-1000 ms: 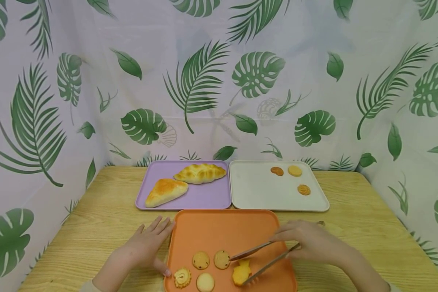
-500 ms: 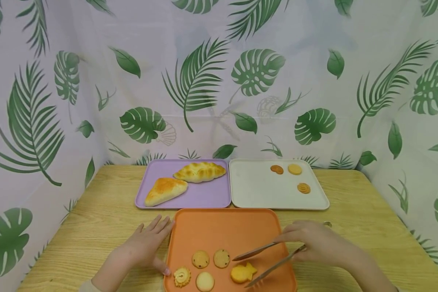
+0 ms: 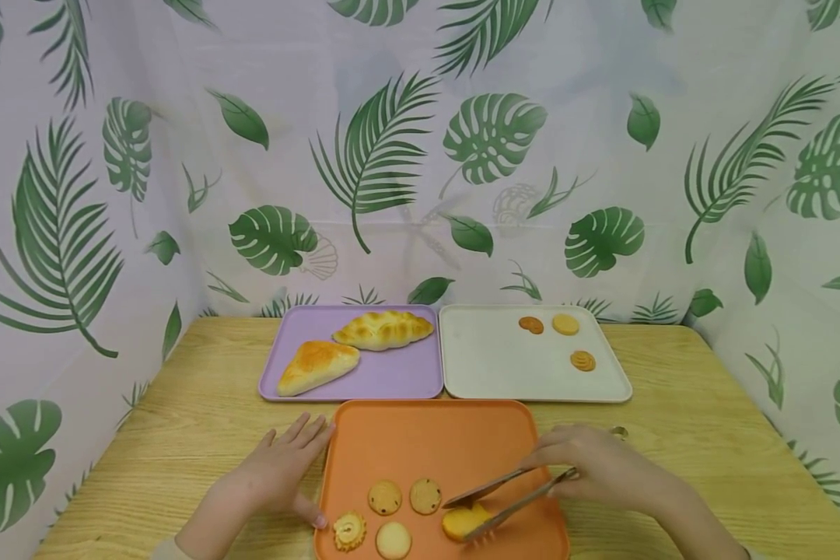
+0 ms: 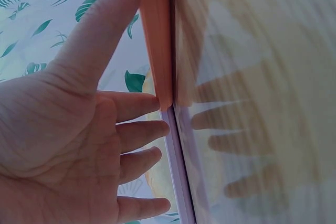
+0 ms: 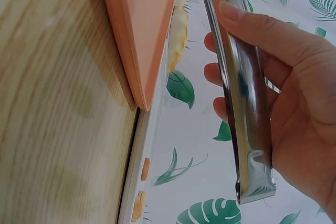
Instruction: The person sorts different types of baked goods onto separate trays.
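My right hand [image 3: 595, 467] grips a pair of metal tongs [image 5: 247, 93], thumb on one arm and fingers round the other. In the head view the tong tips lie on either side of a yellow fish-shaped cookie [image 3: 465, 523] on the orange tray [image 3: 427, 435]; its tail is hidden behind the tongs. My left hand [image 3: 269, 474] rests at that tray's left edge, fingers spread and straight, its thumb touching the rim. Left of the fish lie two round dotted cookies [image 3: 385, 498], a plain round cookie [image 3: 394, 540] and a ruffled cookie [image 3: 350, 531].
Behind the orange tray stand a purple tray [image 3: 392, 381] with a triangular bread [image 3: 318, 367] and a braided bread [image 3: 383, 330], and a white tray [image 3: 504, 365] with three small cookies [image 3: 582, 361]. A leaf-print curtain [image 3: 420, 155] surrounds the wooden table [image 3: 196, 389].
The tongs first draw back from the fish cookie, which turns so its tail points right, then come back around it with their tips closer together. The left hand stays in place.
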{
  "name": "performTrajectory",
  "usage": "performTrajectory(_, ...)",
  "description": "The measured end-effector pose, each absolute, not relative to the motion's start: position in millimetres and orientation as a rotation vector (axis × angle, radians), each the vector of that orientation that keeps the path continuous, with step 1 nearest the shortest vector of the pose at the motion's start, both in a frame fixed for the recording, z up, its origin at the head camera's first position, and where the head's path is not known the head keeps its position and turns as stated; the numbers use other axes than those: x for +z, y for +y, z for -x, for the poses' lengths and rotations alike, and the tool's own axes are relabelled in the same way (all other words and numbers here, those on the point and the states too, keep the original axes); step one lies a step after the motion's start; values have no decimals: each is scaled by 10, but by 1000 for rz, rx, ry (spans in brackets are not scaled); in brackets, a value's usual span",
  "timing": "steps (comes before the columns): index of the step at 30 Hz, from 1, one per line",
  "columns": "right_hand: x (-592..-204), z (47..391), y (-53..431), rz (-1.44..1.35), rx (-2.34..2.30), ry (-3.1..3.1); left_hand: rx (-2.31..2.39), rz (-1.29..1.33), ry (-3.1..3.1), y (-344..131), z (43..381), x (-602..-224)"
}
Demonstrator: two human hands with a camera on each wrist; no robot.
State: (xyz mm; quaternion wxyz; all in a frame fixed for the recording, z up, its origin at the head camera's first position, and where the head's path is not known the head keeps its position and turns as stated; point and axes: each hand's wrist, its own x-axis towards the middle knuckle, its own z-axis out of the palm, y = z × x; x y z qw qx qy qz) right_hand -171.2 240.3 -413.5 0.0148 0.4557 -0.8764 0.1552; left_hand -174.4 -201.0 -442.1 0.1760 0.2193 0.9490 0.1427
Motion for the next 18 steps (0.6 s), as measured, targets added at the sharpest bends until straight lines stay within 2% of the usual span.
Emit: performTrajectory(18,-4063,1841,2733,-1261,457,-2633,402,-606,2688,-2007,1751,-4424)
